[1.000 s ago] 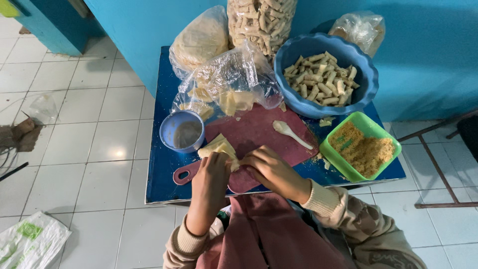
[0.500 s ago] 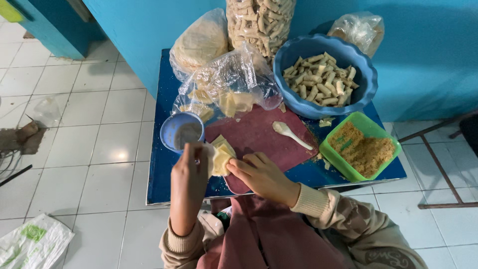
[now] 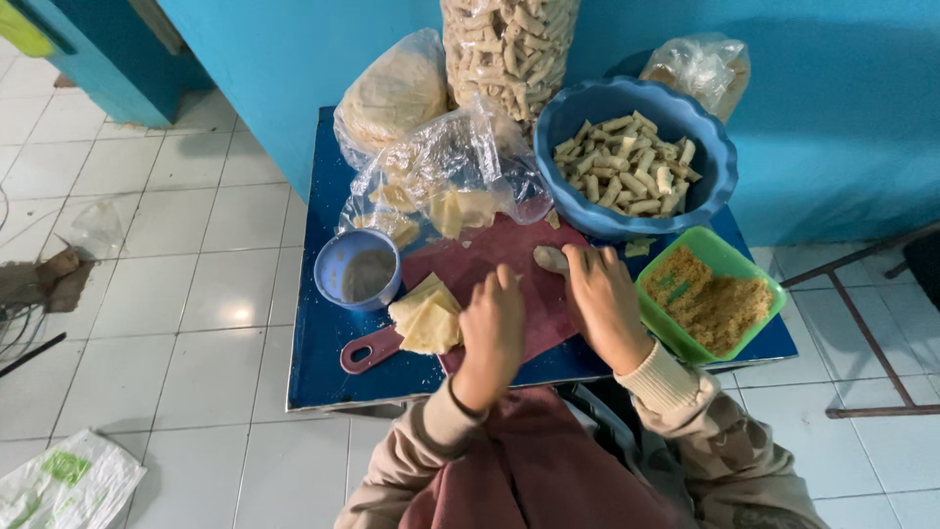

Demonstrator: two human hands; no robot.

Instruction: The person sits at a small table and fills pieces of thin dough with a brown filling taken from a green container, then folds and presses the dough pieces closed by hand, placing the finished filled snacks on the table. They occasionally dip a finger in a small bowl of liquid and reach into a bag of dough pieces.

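Between the two hands lies the dark red cutting board [image 3: 490, 264], resting on the blue bench [image 3: 323, 333]. The left hand [image 3: 493, 328] sits palm-down on the board, fingers curled loosely; whether it holds anything beneath cannot be told. Just left of it, touching the board's edge, lies a stack of pale square wrappers [image 3: 427, 315], with a small blue cup [image 3: 357, 269] of cloudy liquid beyond. The right hand [image 3: 604, 299] rests flat, fingertips closing on the bowl of a pale spoon [image 3: 550, 259]; the grip looks light rather than firm. To its right stands a green tray [image 3: 746, 274] of brown crumbs; ahead, a blue bowl [image 3: 578, 211] of rolled pieces. A clear bag [image 3: 450, 181] of wrappers sprawls ahead of the left hand.

Risk noted: the wrapper stack overhangs the board near the cup, so a sideways sweep of the left hand could push sheets into the liquid. The green tray juts past the bench edge; a nudge from the right wrist could tip it.
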